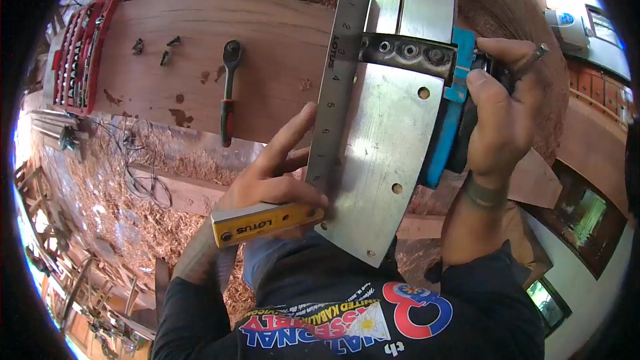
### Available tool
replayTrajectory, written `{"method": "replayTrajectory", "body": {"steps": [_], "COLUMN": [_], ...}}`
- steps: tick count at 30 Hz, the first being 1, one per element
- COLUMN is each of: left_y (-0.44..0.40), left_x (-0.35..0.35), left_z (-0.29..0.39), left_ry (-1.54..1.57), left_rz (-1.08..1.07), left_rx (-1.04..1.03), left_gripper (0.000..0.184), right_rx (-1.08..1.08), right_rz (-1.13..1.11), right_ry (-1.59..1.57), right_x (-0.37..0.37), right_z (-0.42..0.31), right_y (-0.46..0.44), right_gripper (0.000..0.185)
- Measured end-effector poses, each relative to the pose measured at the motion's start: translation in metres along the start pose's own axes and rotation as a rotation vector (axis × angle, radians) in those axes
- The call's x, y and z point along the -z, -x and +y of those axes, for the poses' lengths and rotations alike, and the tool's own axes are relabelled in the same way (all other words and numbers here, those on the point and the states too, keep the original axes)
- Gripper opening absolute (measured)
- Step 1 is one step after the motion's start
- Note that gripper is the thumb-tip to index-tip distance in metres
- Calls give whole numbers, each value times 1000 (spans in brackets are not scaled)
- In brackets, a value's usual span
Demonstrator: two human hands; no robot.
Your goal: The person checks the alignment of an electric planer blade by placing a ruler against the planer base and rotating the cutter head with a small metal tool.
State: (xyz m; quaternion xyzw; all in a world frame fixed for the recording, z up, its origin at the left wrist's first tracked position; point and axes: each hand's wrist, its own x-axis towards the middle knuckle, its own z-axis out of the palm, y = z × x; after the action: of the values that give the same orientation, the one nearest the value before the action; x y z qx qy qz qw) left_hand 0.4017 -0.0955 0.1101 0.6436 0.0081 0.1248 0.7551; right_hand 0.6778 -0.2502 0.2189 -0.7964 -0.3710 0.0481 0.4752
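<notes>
An electric planer (383, 130) with a blue body lies upside down, its silver sole plates facing up. Between the plates its cutter drum (411, 51) shows a row of bolts. My left hand (277, 180) grips a try square (270, 223) by its yellow LOTUS handle, index finger stretched along the blade. The steel blade with printed numbers runs along the left edge of the sole, crossing the drum gap. My right hand (503, 107) is closed round the planer's right side by the drum, thumb and index finger at the blue housing. A metal tip (543, 48) sticks out past its fingers.
A wooden board (267, 20) carries a ratchet wrench (230, 87), several small metal parts (167, 50) and a red socket set case (83, 53). Wood shavings (113, 193) cover the ground, with a cable (150, 187) lying there. Timber pieces (50, 123) are at far left.
</notes>
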Motion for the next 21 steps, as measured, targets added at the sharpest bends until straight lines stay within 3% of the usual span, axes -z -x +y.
{"method": "replayTrajectory", "body": {"steps": [3, 11, 21], "left_y": [-1, -2, -10], "left_x": [1, 3, -2], "left_z": [11, 6, 16], "left_ry": [54, 13, -66], "left_rz": [6, -39, 24], "left_rx": [91, 40, 21], "left_gripper": [27, 27, 24], "right_rx": [19, 120, 138], "right_rz": [15, 56, -12], "right_ry": [-43, -11, -160], "right_x": [-1, 1, 3], "right_z": [4, 11, 11], "right_y": [-1, -3, 0], "right_gripper": [29, 20, 30]}}
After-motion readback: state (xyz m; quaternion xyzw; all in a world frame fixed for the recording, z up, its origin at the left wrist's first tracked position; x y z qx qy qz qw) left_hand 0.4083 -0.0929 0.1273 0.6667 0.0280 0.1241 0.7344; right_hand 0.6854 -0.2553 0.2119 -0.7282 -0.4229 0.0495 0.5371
